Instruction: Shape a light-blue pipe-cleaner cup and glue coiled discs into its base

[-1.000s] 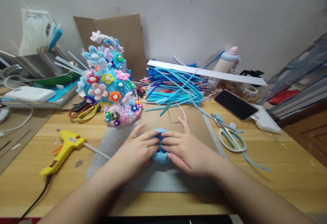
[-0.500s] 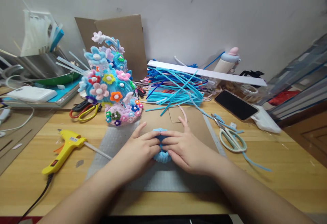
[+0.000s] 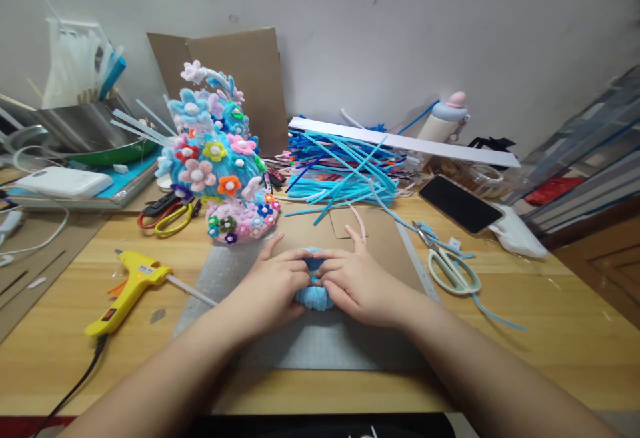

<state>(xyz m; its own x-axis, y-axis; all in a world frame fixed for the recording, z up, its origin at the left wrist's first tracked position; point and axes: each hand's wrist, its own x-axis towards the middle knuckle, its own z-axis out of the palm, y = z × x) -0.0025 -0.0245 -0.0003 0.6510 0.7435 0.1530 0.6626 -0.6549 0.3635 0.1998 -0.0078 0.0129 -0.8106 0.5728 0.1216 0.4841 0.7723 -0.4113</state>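
Observation:
A rounded, hollow piece of light blue pipe cleaners (image 3: 315, 298) sits between my two hands, above the grey mat (image 3: 325, 351). My left hand (image 3: 277, 281) holds it from the left, fingers bent into its opening and thumb lifted away. From the other side my right hand (image 3: 357, 281) grips it the same way, its fingers meeting the left ones over the opening. The inside of the piece is mostly covered by my fingers. Behind the hands lies a sheet of brown cardboard (image 3: 390, 251).
A yellow glue gun (image 3: 131, 285) lies left, scissors (image 3: 454, 270) and a phone (image 3: 461, 203) right. Behind are a flower-covered pipe-cleaner figure (image 3: 215, 165), a pile of blue pipe cleaners (image 3: 345, 188) and a bottle (image 3: 445, 121). Red-and-yellow-handled pliers (image 3: 175, 218) lie beside the figure.
Both hands have shifted slightly with the blue piece between them, and it has tipped so that more of its near rim shows. The hold stays the same.

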